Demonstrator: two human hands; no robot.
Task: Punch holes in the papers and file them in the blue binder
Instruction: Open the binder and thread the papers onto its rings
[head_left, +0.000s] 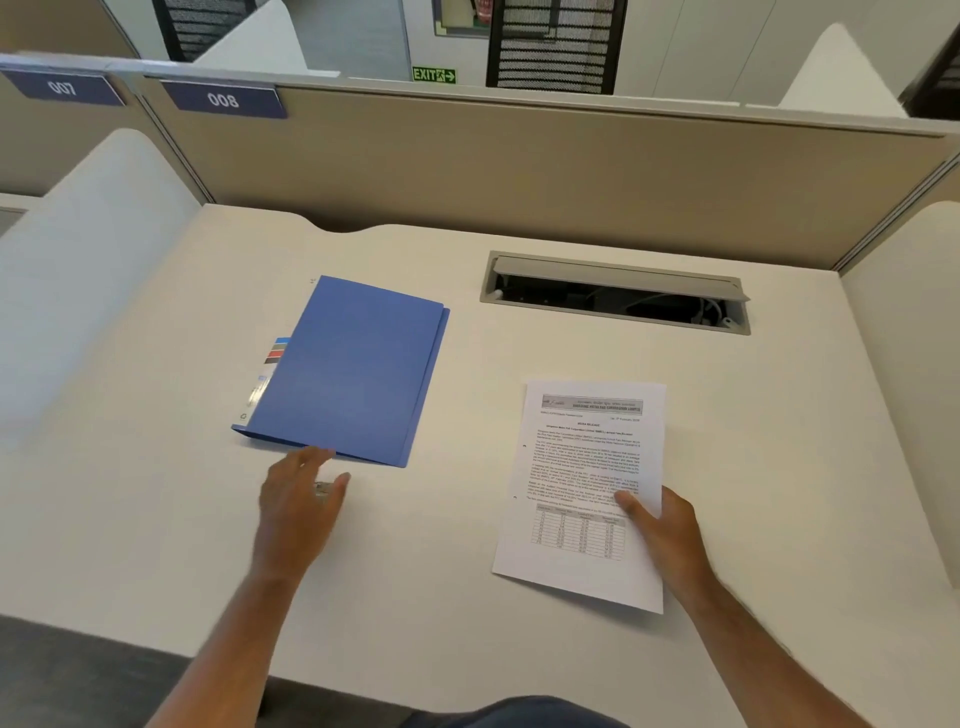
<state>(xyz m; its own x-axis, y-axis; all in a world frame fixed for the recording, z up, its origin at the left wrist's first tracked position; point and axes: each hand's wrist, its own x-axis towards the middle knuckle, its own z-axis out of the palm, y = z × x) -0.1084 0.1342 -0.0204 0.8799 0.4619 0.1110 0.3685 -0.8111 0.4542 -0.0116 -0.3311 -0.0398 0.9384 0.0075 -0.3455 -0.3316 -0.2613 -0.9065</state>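
Your left hand is spread, fingertips at the near edge of the shut blue binder | binder's long side runs away from you, just ahead | your right hand pinches the papers, well right of it

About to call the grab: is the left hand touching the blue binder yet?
Cannot tell. In the head view the left hand has blurred fingertips overlapping the closed blue binder's near edge, showing neither contact nor a gap.

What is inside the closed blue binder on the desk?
The blue binder lies closed, so its contents are hidden. Only colored tabs stick out at its left edge. The printed papers remain outside, held by the right hand.
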